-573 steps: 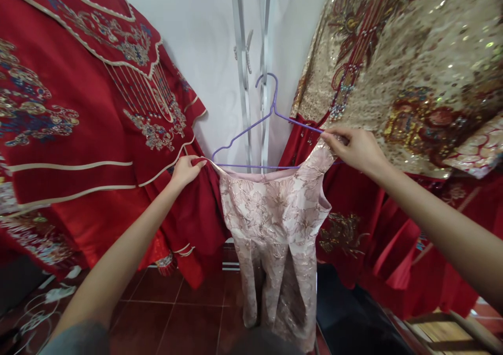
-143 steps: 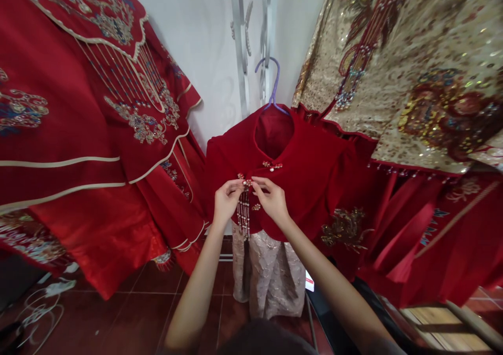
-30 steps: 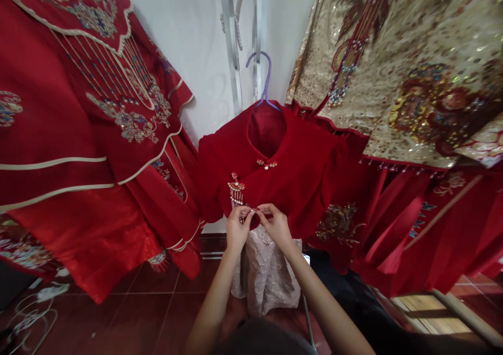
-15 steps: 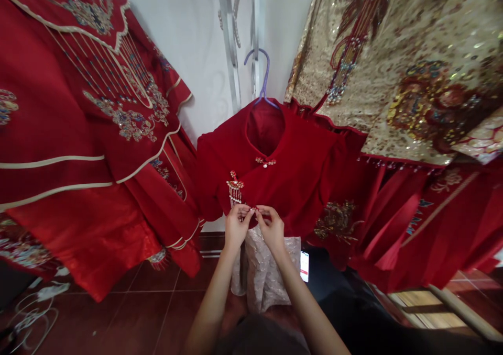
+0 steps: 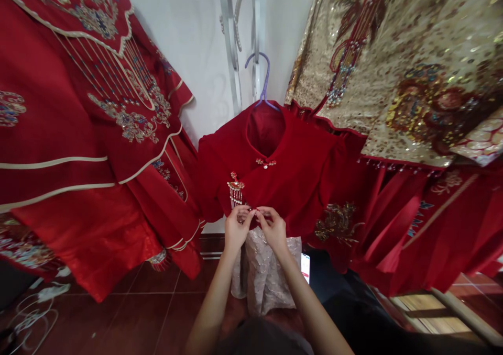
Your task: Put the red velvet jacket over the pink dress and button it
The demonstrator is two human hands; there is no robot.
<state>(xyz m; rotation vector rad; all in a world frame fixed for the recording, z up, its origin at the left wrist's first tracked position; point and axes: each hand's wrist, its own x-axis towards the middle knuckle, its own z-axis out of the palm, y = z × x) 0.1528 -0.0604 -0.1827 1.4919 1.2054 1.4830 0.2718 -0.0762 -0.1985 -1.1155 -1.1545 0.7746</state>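
Note:
A short red velvet jacket [image 5: 298,172] hangs on a purple hanger [image 5: 265,77] from a metal rack [image 5: 231,46], over a pale pink brocade dress [image 5: 263,271]. A beaded tassel ornament [image 5: 236,190] and a small pearl clasp [image 5: 265,163] sit on the jacket's front. My left hand [image 5: 237,229] and my right hand [image 5: 273,228] are side by side at the jacket's lower front edge. Both pinch a small fastening there with closed fingertips.
Large red embroidered garments [image 5: 78,151] hang at the left. A gold sequined robe [image 5: 404,67] and red skirts [image 5: 424,229] hang at the right. White cables [image 5: 35,302] lie on the dark red tiled floor [image 5: 157,313]. A wooden piece [image 5: 444,308] shows at the lower right.
Over the last second my hands have stayed at the jacket's lower fastening, with only slight finger movement. Earlier they worked at the tassel clasp higher up, and before that hung the pink dress.

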